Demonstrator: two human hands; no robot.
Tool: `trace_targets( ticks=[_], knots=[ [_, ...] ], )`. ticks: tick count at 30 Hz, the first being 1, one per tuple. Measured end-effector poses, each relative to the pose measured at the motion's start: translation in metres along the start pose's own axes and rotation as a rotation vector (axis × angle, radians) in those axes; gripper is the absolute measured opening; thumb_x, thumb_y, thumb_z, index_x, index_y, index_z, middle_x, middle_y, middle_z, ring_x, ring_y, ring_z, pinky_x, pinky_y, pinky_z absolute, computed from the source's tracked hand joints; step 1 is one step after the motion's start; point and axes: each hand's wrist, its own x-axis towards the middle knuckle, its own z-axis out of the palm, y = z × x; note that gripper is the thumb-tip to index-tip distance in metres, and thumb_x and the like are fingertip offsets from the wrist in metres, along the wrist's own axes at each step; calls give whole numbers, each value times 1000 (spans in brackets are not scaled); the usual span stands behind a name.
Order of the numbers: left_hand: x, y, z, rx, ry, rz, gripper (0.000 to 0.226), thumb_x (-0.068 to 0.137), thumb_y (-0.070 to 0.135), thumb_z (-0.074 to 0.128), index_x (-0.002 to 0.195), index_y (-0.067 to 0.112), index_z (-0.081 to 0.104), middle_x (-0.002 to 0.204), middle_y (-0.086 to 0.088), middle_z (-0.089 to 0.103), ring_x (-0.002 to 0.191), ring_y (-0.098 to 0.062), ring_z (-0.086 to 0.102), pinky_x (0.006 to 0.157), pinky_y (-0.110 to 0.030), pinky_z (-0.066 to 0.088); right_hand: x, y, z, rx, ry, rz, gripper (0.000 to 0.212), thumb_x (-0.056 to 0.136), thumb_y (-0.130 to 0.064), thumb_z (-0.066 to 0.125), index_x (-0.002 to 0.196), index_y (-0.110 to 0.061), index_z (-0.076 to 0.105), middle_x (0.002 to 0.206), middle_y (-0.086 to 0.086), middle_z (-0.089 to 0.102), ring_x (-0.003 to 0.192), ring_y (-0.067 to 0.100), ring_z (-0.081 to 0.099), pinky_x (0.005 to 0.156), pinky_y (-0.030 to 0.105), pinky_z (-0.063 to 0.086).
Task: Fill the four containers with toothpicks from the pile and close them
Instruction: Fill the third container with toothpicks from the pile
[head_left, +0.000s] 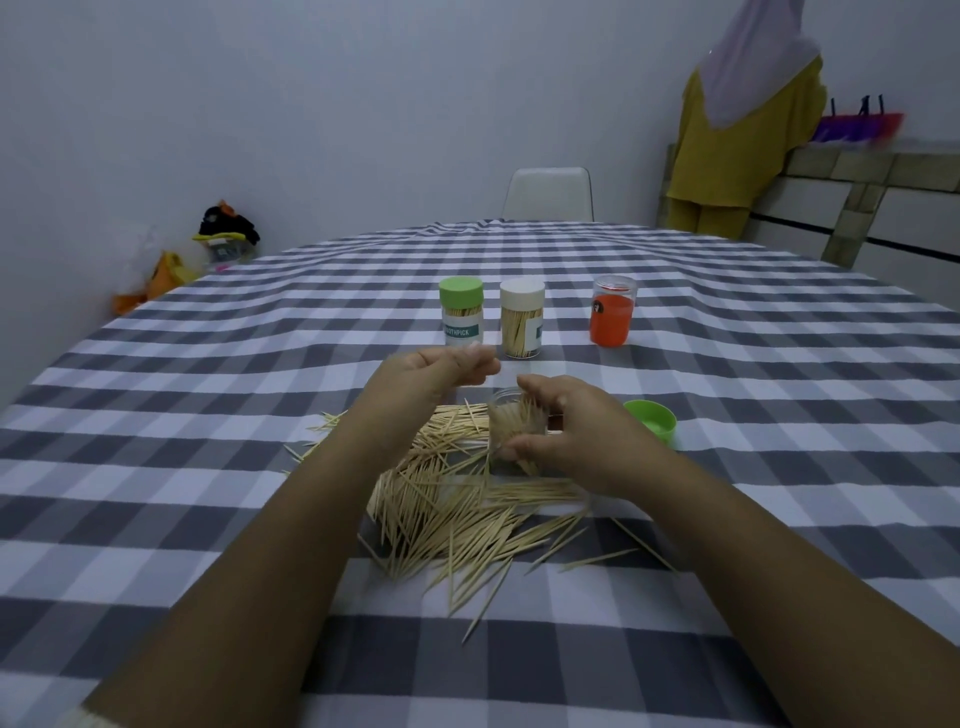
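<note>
Right hand (566, 431): I see it grasping the open jar (511, 421), upright, toothpicks inside.
Left hand (441, 371): pinched; contents unclear.
Pile (452, 499): just beneath both hands.
Lid (652, 420): beside right fingers.

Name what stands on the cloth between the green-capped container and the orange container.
The white-capped container, closed and packed with toothpicks, stands between the green-capped container and the orange container; the head view shows it.
</note>
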Motion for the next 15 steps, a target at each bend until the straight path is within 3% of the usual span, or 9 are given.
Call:
trace_targets(
  ticks=[2, 4, 8, 10, 13, 15],
  knots=[
    [0, -2, -6, 283, 37, -15, 24, 92, 33, 59, 114, 29, 66, 119, 4, 67, 105, -5, 59, 95, -30, 44, 0, 0, -2, -19, -5, 4, 78, 80, -31, 73, 146, -22, 32, 147, -2, 39, 130, 12, 40, 94, 18, 32],
    [0, -6, -5, 571, -23, -53, 46, 92, 30, 59, 137, 27, 49, 138, 2, 53, 117, -8, 51, 94, -25, 41, 0, 1, -5, -28, -12, 17, 78, 81, -31, 72, 146, -22, 32, 147, -2, 39, 131, 13, 40, 96, 19, 33],
    [5, -17, -1, 1018, -178, -154, 78, 90, 44, 58, 152, 23, 16, 155, -4, 29, 139, -22, 30, 110, -34, 27, -1, 3, -9, -46, -19, 33, 78, 80, -31, 73, 146, -23, 32, 147, -2, 40, 130, 13, 41, 94, 19, 33],
    [8, -20, -2, 1098, -194, -166, 77, 90, 47, 56, 151, 21, 19, 151, -5, 35, 138, -25, 31, 111, -36, 28, -1, 2, -10, -50, -19, 35, 77, 81, -30, 72, 146, -23, 32, 147, -2, 40, 130, 13, 41, 92, 18, 33],
    [8, -16, -5, 1065, -177, -178, 54, 90, 41, 55, 139, 21, 42, 131, -4, 55, 116, -21, 49, 98, -36, 43, 0, 2, -10, -56, -21, 40, 77, 81, -30, 72, 147, -23, 31, 147, -2, 39, 130, 14, 40, 95, 21, 34],
    [7, -13, -10, 1011, -202, -197, 46, 90, 34, 52, 134, 22, 48, 126, -3, 57, 109, -18, 52, 93, -33, 45, 0, 1, -10, -57, -26, 44, 77, 82, -30, 72, 147, -24, 31, 148, -1, 39, 131, 15, 40, 96, 22, 35]
  ],
)
